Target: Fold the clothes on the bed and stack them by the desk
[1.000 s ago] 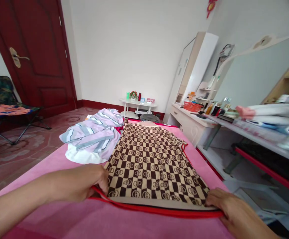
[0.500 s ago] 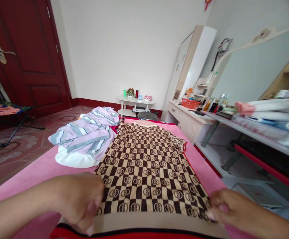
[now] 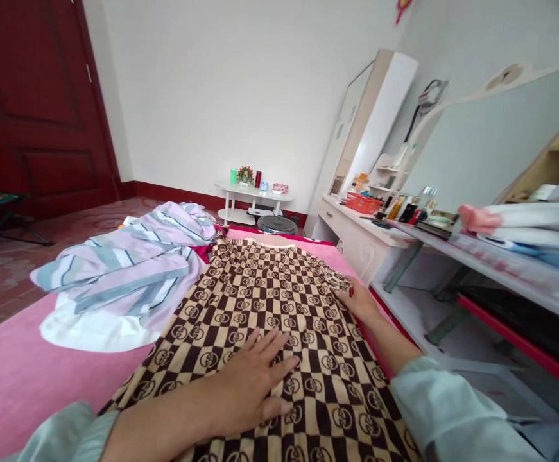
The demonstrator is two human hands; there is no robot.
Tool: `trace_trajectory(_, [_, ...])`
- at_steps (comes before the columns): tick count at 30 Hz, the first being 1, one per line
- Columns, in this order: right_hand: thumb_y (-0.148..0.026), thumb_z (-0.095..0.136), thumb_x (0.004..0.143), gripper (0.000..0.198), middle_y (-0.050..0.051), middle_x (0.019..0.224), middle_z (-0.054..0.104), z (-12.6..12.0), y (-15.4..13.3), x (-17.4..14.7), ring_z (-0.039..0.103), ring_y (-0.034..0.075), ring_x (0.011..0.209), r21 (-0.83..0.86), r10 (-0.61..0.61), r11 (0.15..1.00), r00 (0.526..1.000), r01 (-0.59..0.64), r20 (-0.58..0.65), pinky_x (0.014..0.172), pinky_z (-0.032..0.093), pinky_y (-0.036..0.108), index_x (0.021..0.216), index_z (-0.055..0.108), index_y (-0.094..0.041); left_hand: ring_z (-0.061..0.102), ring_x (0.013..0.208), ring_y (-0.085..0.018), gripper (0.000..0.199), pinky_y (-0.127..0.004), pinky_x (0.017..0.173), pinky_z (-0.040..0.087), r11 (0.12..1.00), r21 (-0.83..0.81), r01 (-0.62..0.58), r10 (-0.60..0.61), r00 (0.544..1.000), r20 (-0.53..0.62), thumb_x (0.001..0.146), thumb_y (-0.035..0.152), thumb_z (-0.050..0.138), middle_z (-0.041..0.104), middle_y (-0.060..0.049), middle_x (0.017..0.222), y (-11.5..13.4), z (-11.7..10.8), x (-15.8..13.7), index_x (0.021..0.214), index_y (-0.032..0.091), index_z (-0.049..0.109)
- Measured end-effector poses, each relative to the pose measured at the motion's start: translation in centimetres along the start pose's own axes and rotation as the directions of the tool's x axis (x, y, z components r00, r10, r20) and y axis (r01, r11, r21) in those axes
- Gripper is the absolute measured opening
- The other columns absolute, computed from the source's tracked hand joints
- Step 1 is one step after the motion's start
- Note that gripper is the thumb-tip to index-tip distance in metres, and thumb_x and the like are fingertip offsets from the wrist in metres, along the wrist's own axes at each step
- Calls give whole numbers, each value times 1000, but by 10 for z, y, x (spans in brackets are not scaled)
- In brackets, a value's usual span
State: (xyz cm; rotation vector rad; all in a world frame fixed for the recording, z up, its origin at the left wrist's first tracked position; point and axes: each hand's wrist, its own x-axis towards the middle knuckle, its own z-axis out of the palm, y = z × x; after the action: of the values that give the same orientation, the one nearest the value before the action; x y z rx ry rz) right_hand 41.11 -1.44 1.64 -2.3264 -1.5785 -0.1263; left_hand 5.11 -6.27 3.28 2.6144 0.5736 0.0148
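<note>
Head view shows me the brown-and-beige checkered fabric garment spread lengthwise on the pink cloth-covered bed, neckline toward the far edge, probably so that its whole face is within reach. I have the left hand palm-down, fingers apart, directly over the fabric's nearer half, seemingly to keep it flat. My right hand touches the red-and-black-trimmed sleeve near the bed's right edge, though I cannot tell whether its fingers pinch it.
</note>
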Motion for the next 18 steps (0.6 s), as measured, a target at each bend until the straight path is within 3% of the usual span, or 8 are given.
trace_trajectory(5, [-24, 42, 83, 40, 12, 111, 64, 2, 13, 6, 60, 25, 100, -70, 110, 991, 989, -117, -96, 81, 44, 31, 118, 62, -18, 10, 141, -36, 69, -57, 112, 14, 997, -64, -34, 34, 999, -6, 83, 52, 57, 13, -13, 155, -2, -10, 1, 143, 27, 35])
trace_trajectory(10, [-35, 44, 82, 39, 13, 111, 62, -7, 22, 8, 63, 26, 93, -202, 196, 957, 977, -208, -79, 73, 47, 33, 112, 68, -26, 42, 128, -31, 46, -50, 108, 31, 992, -113, -51, 31, 986, -167, 86, 50, 53, 46, -9, 140, -13, -20, 17, 126, 28, 57])
trace_trajectory(13, [-40, 46, 80, 39, 19, 108, 61, -11, 18, 14, 57, 35, 102, -292, 223, 922, 964, -256, -141, 79, 45, 44, 101, 72, -20, 31, 135, -32, 51, -52, 110, 25, 994, -102, 28, -53, 965, -255, 87, 49, 51, 35, -8, 148, -27, -15, 31, 134, 29, 49])
trace_trajectory(16, [-39, 43, 82, 43, 25, 112, 57, -14, 10, 29, 51, 40, 110, -301, 214, 911, 947, -283, -241, 84, 41, 51, 101, 71, -13, 10, 142, -33, 65, -56, 113, 12, 992, -89, 88, -106, 970, -220, 87, 58, 45, 15, -7, 156, -40, -6, 39, 144, 30, 32])
trace_trajectory(18, [-34, 41, 84, 43, 24, 116, 57, -11, 3, 44, 54, 36, 109, -247, 194, 938, 960, -242, -203, 84, 42, 47, 112, 66, -13, 1, 143, -32, 66, -57, 113, 7, 993, -77, 90, -103, 979, -176, 88, 62, 38, 6, -5, 157, -44, -2, 40, 146, 32, 26])
